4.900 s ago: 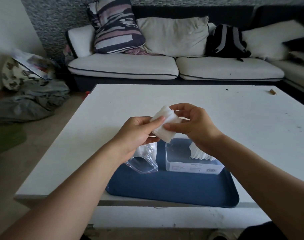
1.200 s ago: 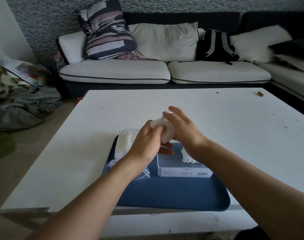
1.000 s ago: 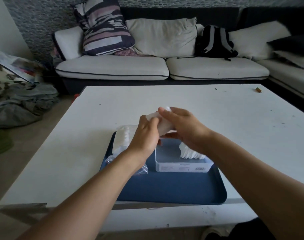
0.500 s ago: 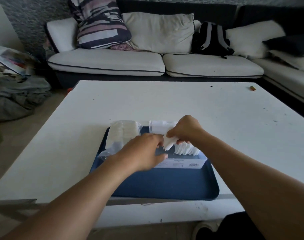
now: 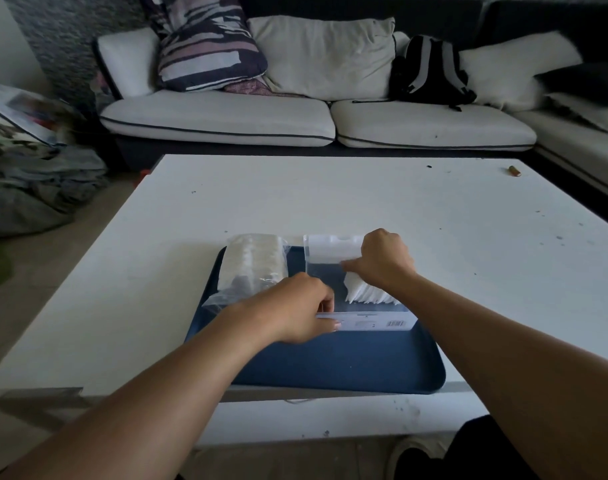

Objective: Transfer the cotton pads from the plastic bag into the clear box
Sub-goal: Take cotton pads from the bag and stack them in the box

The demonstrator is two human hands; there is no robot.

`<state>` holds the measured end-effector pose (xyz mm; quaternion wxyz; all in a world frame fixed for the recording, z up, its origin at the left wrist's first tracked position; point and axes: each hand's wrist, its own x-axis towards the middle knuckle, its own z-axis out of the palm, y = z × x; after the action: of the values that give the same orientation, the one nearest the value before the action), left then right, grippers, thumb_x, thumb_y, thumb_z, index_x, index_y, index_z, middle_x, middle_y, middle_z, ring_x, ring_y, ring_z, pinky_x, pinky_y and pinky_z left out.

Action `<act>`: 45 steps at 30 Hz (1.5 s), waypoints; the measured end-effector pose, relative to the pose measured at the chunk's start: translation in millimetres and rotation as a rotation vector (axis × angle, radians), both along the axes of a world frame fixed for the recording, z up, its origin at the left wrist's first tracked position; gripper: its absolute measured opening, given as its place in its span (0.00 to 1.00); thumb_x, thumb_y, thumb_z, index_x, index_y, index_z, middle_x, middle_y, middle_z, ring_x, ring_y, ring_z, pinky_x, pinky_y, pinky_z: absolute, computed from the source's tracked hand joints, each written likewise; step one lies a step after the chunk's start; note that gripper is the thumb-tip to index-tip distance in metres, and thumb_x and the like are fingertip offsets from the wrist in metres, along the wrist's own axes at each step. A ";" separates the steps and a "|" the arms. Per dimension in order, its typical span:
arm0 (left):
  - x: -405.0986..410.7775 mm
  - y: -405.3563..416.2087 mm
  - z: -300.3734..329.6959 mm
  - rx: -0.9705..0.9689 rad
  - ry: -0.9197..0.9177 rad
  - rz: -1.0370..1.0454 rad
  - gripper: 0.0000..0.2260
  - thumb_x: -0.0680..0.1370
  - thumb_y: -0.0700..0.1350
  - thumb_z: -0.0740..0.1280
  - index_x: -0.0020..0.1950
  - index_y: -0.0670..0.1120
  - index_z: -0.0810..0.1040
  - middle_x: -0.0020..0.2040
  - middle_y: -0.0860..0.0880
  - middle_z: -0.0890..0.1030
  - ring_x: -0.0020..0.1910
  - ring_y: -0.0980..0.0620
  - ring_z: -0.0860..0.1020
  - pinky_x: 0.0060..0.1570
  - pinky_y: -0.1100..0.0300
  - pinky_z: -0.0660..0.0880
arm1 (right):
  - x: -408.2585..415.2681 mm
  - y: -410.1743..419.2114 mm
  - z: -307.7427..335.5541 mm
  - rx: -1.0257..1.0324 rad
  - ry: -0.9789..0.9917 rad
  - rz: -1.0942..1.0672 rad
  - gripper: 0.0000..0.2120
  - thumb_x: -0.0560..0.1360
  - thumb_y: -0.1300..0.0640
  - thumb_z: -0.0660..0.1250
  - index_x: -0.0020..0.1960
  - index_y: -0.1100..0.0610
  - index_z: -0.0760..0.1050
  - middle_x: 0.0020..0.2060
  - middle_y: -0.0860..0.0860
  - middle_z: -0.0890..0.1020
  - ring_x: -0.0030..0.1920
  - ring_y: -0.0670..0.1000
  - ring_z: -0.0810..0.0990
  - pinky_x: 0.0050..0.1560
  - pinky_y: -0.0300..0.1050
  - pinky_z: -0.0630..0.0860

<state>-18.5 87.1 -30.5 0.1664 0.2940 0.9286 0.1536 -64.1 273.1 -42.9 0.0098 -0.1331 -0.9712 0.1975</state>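
Head view: right hand (image 5: 385, 259) fingers pinch white cotton pads (image 5: 365, 294) standing in clear box (image 5: 372, 322); left hand (image 5: 295, 311) grips its corner.

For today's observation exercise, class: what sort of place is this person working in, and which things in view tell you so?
Most likely a home living room. A cushioned corner sofa with throw pillows runs along the back, a backpack sits on it, and the work happens at a low white table in front.
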 end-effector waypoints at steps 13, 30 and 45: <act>0.5 -4.9 11.1 0.050 -0.062 0.027 0.13 0.77 0.55 0.72 0.58 0.50 0.81 0.53 0.54 0.82 0.46 0.57 0.79 0.51 0.59 0.77 | 12.1 -16.4 22.5 -0.239 -0.402 0.180 0.13 0.78 0.54 0.68 0.51 0.65 0.80 0.43 0.60 0.86 0.38 0.58 0.87 0.43 0.54 0.85; -15.4 -106.4 3.5 -0.049 0.125 0.469 0.03 0.81 0.44 0.60 0.49 0.45 0.71 0.49 0.44 0.78 0.45 0.44 0.77 0.39 0.54 0.71 | 54.6 -126.4 20.1 0.462 0.149 0.692 0.14 0.79 0.48 0.64 0.64 0.46 0.78 0.62 0.54 0.68 0.62 0.57 0.67 0.58 0.48 0.69; -19.9 -105.8 24.0 0.316 0.160 0.533 0.09 0.82 0.42 0.62 0.42 0.46 0.67 0.37 0.49 0.73 0.33 0.52 0.69 0.31 0.60 0.63 | 24.1 -129.6 16.0 0.346 0.233 0.580 0.22 0.80 0.49 0.65 0.71 0.53 0.66 0.61 0.54 0.69 0.59 0.57 0.71 0.56 0.52 0.75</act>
<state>-38.4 -18.7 -6.5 -0.0008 0.0737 0.9477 0.3105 -40.0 143.5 -27.0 0.0863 0.1750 -0.9800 0.0385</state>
